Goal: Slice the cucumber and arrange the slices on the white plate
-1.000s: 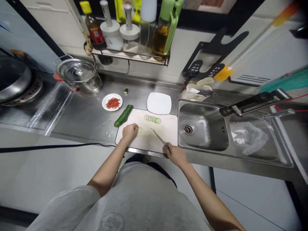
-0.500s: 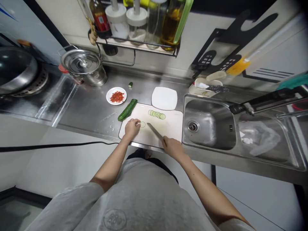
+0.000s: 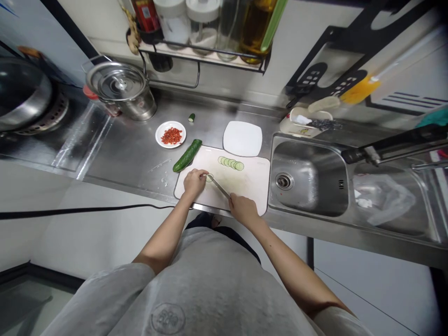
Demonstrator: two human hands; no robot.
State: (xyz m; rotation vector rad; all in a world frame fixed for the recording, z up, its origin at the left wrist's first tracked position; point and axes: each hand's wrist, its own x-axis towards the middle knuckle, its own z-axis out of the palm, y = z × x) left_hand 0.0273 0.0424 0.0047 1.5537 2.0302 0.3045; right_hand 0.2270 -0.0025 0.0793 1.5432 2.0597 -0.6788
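My left hand [image 3: 194,181] rests curled on the white cutting board [image 3: 252,186], fingertips pressed on a cucumber slice [image 3: 210,178]. My right hand [image 3: 243,210] grips a knife [image 3: 219,186] by the handle, the blade tip touching that slice. A row of several cucumber slices [image 3: 231,164] lies at the board's far edge. A whole cucumber [image 3: 187,155] lies across the board's far left corner.
Behind the board sit a small dish of chopped red chilli [image 3: 171,134], a cucumber end [image 3: 191,117] and an empty white square plate [image 3: 242,138]. A lidded steel pot [image 3: 121,88] stands at the left, a sink [image 3: 308,179] at the right, a bottle rack [image 3: 203,46] on the wall.
My right hand has moved left with the knife, so the blade now reaches the slice under my left fingers. The view has shifted slightly.
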